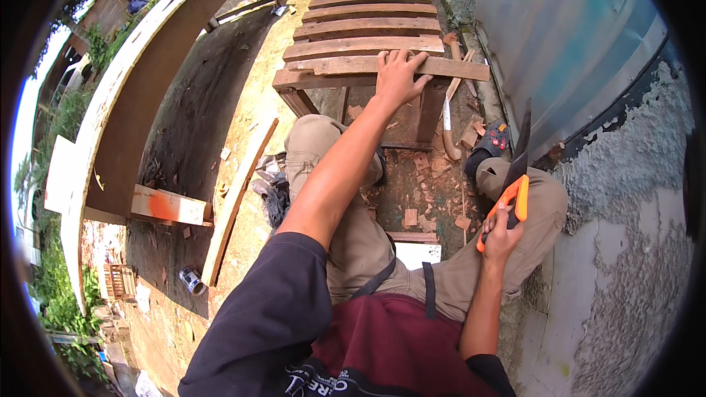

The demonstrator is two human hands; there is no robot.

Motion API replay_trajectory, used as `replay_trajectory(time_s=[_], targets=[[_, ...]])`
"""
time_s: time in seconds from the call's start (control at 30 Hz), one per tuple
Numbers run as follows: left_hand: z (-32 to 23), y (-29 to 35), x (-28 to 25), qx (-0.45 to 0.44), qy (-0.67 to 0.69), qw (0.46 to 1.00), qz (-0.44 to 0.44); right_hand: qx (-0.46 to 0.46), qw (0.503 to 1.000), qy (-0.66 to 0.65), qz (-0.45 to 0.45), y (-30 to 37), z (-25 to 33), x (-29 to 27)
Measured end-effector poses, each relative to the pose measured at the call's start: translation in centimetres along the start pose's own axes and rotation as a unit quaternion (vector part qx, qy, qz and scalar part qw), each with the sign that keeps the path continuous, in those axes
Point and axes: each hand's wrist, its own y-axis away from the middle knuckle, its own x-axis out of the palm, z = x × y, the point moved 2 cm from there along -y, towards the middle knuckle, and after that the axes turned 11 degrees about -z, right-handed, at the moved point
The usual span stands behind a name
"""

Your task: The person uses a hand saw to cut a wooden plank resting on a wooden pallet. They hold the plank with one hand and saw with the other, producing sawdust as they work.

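Observation:
My left hand [399, 77] reaches forward and grips a loose wooden slat [460, 68], its fingers over the far edge. The slat lies crosswise on the near end of a low slatted wooden bench [360, 45], and its right end sticks out past the frame. Down by my right knee, my right hand [503, 231] is closed around the orange handle of a handsaw [518, 195]. The dark blade points up and away, apart from the slat.
Wood offcuts [423, 169] and chips litter the ground between my legs. A long plank [241, 198] lies to my left, near a small can [193, 280]. A curved-edged tabletop [125, 95] stands further left. A metal-sheeted wall [573, 37] runs close along the right.

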Motion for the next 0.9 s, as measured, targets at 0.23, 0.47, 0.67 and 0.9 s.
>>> replay_trajectory(time_s=[0.23,0.47,0.67,0.9], targets=[[1.3,-1.6,2.4,0.022,-0.039,0.999,0.009,0.01,1.0,0.013,0.004,0.3,0.2,0.6],[3.5,-5.5,4.7,0.036,-0.06,0.997,0.022,0.02,0.999,0.029,0.002,-0.3,-0.5,0.8],[4.2,-8.0,6.2,0.038,0.041,0.981,0.186,-0.03,0.997,0.042,0.058,-1.7,0.0,2.0],[5.4,-9.1,7.3,0.124,0.013,0.963,0.241,-0.088,0.98,0.074,0.161,-4.3,3.8,8.2]])
